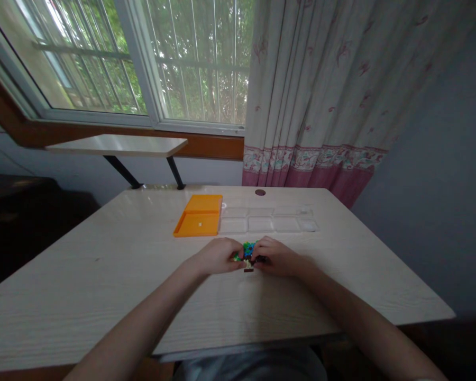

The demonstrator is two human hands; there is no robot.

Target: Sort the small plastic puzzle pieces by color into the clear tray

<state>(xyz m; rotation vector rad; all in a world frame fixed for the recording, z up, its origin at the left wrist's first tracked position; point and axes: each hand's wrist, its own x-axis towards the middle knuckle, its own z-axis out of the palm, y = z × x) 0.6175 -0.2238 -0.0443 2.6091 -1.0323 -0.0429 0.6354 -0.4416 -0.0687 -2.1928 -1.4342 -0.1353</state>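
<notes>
A small pile of tiny coloured pieces (249, 250), green, blue, yellow and dark, lies on the pale wooden table (103, 286). My left hand (218, 256) rests on the table at the pile's left side, fingers curled onto the pieces. From the right, my right hand (275, 255) presses against the same pile, fingers bent over it. The two hands almost meet across the pile and hide most of it. One small dark piece (248, 270) lies just in front of the hands.
Behind the hands lies an orange box lid (199, 215) and, to its right, a clear compartment tray (267, 219). A cable hole (260, 192) sits near the table's far edge. A window shelf (119, 144) and a curtain (325, 90) stand beyond.
</notes>
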